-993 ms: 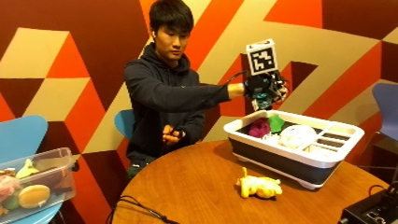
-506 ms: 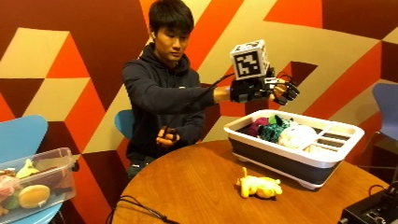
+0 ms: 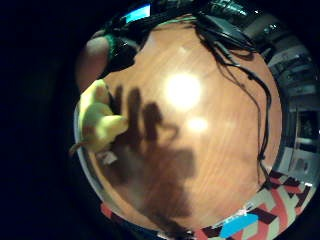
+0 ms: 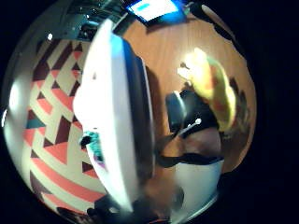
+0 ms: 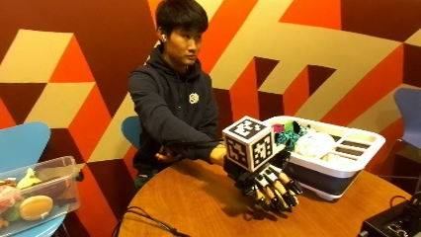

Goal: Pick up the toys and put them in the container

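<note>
Your gloved right hand is low over the tabletop, grip open, fingers spread, holding nothing. The yellow plush toy lies right beside it near the white container; I'd wrap its body before lifting.

A person sits at a round wooden table; the gloved right hand hangs low over it, fingers spread and pointing down. Just beside it stands a white container holding toys; a clear bin sits well apart.
</note>
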{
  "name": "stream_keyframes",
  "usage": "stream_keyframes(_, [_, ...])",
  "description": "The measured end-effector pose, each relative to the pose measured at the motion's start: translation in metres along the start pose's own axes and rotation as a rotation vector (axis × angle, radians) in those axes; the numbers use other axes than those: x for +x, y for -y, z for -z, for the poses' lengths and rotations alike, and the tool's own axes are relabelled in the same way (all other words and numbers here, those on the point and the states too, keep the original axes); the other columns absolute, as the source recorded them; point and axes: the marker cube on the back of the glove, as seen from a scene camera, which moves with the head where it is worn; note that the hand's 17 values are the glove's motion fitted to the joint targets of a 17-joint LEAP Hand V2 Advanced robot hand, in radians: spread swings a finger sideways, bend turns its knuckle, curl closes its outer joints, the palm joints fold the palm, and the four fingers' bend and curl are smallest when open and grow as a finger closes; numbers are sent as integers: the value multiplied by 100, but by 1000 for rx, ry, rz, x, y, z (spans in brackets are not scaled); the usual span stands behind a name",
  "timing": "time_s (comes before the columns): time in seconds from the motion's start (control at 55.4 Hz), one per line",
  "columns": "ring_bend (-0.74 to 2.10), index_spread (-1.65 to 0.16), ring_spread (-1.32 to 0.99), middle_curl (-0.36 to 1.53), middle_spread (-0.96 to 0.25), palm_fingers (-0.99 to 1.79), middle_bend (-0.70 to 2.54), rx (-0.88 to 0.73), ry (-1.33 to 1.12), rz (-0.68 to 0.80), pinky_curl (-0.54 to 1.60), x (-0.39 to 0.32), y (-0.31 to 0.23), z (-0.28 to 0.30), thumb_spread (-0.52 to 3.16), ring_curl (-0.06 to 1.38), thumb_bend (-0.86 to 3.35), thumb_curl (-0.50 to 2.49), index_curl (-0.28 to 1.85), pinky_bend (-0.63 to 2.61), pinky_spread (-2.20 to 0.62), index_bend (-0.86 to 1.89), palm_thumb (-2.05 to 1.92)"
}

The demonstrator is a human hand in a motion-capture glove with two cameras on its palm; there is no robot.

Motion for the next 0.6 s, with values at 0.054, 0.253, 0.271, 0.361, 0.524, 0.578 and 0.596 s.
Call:
stream_keyframes(0.054, [83, -27, -17, 56, -7, 18, 49, -19, -69, 15, 41, -1, 3, -9, 158, 43, 13, 49, 48, 92, -4, 6, 23])
stream_keyframes(0.253, [139, -26, -24, 62, -9, 77, 79, -49, -197, 28, 45, 5, -5, -14, 154, 54, 27, 54, 22, 114, -30, -10, 56])
stream_keyframes(0.271, [140, -26, -24, 63, -9, 80, 85, -61, -201, 24, 45, 7, -7, -14, 154, 54, 29, 55, 20, 115, -31, -9, 59])
stream_keyframes(0.361, [143, -26, -25, 65, -11, 82, 91, -114, -233, 7, 47, 23, -19, -12, 149, 56, 31, 58, 16, 118, -36, 3, 68])
stream_keyframes(0.524, [151, -19, -29, 66, -14, 95, 87, -136, -148, -43, 49, 62, -45, -5, 136, 56, 28, 65, 13, 123, -39, 12, 73])
stream_keyframes(0.578, [152, -18, -29, 68, -14, 96, 85, -120, -71, -39, 51, 64, -54, 5, 132, 57, 27, 68, 13, 126, -40, 14, 75])
stream_keyframes(0.596, [152, -18, -30, 68, -15, 97, 84, -111, -48, -30, 54, 64, -57, 10, 131, 57, 27, 69, 13, 132, -40, 16, 75])
